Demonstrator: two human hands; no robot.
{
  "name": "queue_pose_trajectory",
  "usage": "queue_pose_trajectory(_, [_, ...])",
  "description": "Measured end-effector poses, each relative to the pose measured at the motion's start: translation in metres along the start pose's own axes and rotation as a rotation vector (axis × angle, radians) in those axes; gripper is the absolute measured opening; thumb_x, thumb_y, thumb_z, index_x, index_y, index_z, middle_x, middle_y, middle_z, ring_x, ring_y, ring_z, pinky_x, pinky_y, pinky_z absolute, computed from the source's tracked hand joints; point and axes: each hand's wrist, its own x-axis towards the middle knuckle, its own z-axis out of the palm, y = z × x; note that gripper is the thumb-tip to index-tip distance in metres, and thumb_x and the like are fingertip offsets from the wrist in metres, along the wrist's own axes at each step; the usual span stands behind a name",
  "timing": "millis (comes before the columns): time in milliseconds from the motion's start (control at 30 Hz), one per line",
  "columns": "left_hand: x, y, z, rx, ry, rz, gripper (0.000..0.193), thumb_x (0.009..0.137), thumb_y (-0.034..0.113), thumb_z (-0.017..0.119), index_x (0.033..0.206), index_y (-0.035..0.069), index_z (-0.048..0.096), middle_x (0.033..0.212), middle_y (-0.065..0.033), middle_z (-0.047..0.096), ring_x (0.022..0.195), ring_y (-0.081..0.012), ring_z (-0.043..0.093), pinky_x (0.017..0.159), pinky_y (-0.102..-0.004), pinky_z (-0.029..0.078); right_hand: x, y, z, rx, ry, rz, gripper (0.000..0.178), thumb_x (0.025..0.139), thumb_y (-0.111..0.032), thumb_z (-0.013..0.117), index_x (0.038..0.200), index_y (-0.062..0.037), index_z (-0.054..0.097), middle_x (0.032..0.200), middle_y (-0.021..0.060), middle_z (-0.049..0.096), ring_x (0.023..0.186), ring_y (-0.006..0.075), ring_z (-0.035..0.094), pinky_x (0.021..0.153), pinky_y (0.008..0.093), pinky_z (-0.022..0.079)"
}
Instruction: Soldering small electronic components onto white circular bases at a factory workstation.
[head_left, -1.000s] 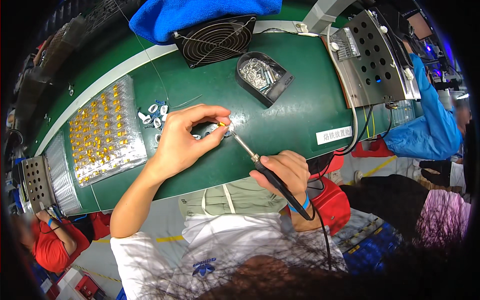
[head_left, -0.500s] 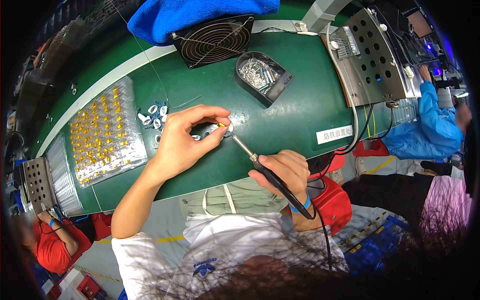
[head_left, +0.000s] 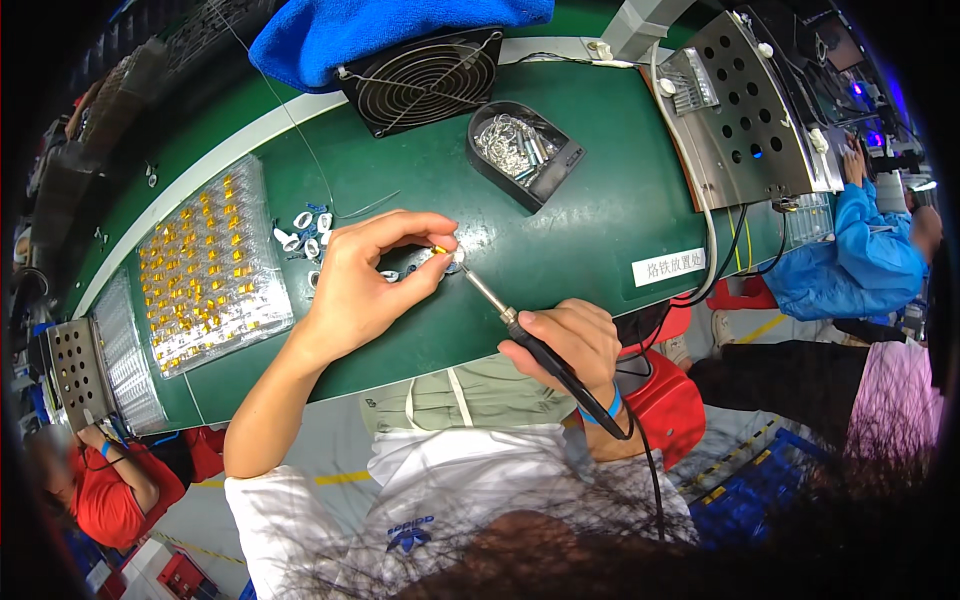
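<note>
A left hand [head_left: 365,270] pinches a small yellow piece [head_left: 440,249] between thumb and forefinger over the near middle of a green surface [head_left: 620,170], while a right hand [head_left: 570,345], its grip closed around the black handle, angles a soldering iron [head_left: 487,291] toward those fingertips; whether the tip touches anything is too small to tell. Just left of the left hand lie white oval parts [head_left: 302,225]; farther left, a clear tray [head_left: 275,285] carries rows of yellow pieces [head_left: 205,270]. On the far side stand a black bin [head_left: 562,170] of metal parts [head_left: 510,145] and a black fan [head_left: 425,85], with a perforated metal box [head_left: 715,150] at far right.
</note>
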Motion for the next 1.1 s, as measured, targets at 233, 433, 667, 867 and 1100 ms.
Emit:
queue_pose_trajectory(233, [0.0002,-0.0034,0.0019,0.009,0.036,0.033,0.028,0.088,-0.004,0.073,0.116,-0.003,0.072,0.106,-0.0119,0.076,0.101,-0.0183,0.074,0.094,-0.0307,0.059,-0.0029,0.0012,-0.0012,0.005,0.02,0.012,0.042,0.077,-0.019,0.091,0.108,-0.0005,0.07,0.075,0.011,0.069,0.057,0.0246,0.064,0.05,0.0325,0.048])
queue_pose_trajectory(433, [-0.0024,-0.0038,-0.0006,-0.078,-0.01,0.004,0.033,0.088,-0.006,0.07,0.121,-0.002,0.07,0.111,-0.0123,0.076,0.107,-0.019,0.073,0.1,-0.0327,0.056,-0.0031,0.001,-0.0032,0.008,0.037,0.034,0.041,0.075,-0.017,0.092,0.105,-0.0003,0.07,0.076,0.0105,0.07,0.058,0.0238,0.066,0.051,0.0318,0.05])
queue_pose_trajectory(667, [-0.0024,-0.0021,-0.003,-0.04,-0.046,0.007,0.033,0.088,-0.006,0.068,0.121,-0.003,0.07,0.114,-0.0129,0.076,0.109,-0.0211,0.073,0.101,-0.0328,0.055,0.0,0.0002,-0.0039,0.056,-0.003,0.042,0.042,0.074,-0.016,0.093,0.106,0.0003,0.07,0.075,0.012,0.07,0.058,0.0255,0.065,0.052,0.0329,0.05])
queue_pose_trajectory(867, [-0.003,-0.0042,-0.0036,-0.052,-0.051,0.034,0.034,0.087,-0.006,0.068,0.12,-0.002,0.071,0.115,-0.0134,0.076,0.109,-0.0229,0.073,0.1,-0.0335,0.056,0.0,0.0013,-0.003,0.05,-0.011,0.034,0.045,0.073,-0.016,0.093,0.107,0.0004,0.07,0.076,0.0119,0.07,0.059,0.0251,0.066,0.052,0.0326,0.05])
queue_pose_trajectory(1100, [-0.0024,-0.0046,-0.0032,-0.049,-0.058,0.049,0.034,0.087,-0.007,0.067,0.12,-0.002,0.072,0.115,-0.0136,0.076,0.108,-0.0234,0.073,0.099,-0.0339,0.056,0.001,0.0004,-0.0025,0.05,-0.017,0.038,0.044,0.073,-0.015,0.094,0.107,0.0003,0.07,0.076,0.0117,0.07,0.059,0.0247,0.066,0.052,0.0325,0.05])
